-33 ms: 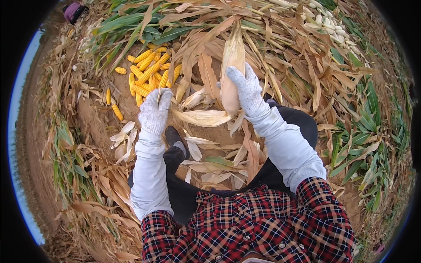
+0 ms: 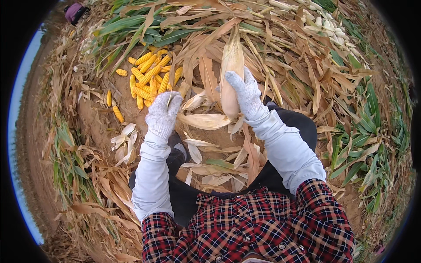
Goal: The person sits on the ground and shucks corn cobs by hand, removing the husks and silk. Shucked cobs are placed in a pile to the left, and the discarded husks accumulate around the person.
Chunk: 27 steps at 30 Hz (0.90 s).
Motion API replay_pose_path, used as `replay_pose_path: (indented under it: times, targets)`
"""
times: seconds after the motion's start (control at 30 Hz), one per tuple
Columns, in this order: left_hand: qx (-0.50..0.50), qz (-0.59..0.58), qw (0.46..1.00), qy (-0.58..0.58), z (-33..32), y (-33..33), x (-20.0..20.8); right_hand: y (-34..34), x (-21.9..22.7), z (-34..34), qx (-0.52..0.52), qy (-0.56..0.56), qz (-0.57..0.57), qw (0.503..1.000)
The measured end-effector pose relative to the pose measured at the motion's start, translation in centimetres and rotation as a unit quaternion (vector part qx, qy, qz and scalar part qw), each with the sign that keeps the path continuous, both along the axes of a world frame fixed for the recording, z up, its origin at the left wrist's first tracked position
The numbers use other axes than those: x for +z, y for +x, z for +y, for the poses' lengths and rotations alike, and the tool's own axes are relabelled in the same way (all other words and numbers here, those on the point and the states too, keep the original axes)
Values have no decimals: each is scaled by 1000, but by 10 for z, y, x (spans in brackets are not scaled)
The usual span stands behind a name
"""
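Observation:
An ear of corn (image 2: 231, 57) in its pale dry husk stands nearly upright in front of me. My right hand (image 2: 247, 94), in a white knit glove, is wrapped round its lower part. One peeled husk leaf (image 2: 205, 121) sticks out leftward from the ear's lower end, its tip at the edge of my left hand (image 2: 163, 111). That hand is gloved too and closed, with a thin pointed thing (image 2: 170, 99) showing between thumb and fingers; its kind is unclear. Beyond it lies a pile of husked yellow corn cobs (image 2: 151, 72).
Dry brown stalks and leaves (image 2: 294, 70) heap up ahead and to the right, with green leaves (image 2: 127, 26) at the far left. Whitish ears (image 2: 331, 28) lie at the far right. Loose husks (image 2: 215, 164) litter the soil between my legs.
My left hand has shifted slightly right and toward me. The husk leaf's tip has moved a little with it. My right hand and the ear have barely moved.

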<state>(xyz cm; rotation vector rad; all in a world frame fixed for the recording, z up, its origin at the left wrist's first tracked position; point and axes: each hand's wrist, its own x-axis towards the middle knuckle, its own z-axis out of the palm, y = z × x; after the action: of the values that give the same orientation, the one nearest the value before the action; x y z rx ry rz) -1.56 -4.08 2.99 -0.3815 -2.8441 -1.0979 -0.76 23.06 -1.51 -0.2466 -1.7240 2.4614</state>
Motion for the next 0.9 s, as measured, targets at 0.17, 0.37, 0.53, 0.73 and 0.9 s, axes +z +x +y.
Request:
replay_pose_path:
  times: [0.17,0.37,0.53,0.73,0.9]
  targets:
    - [-101,-1,995,13,34,11,-5,6,5,-18,60,32,-23,997]
    - [-15,-154,953,262,30,-9,13,12,-3,-28,192,17,-14,981]
    - [-3,-170,920,353,24,-6,23,18,2,-34,279,6,-44,959]
    - [-19,-196,901,385,16,-6,30,17,-13,-35,347,-102,-74,929]
    - [-26,-258,873,412,-8,-3,34,18,-5,-46,399,-205,-114,887]
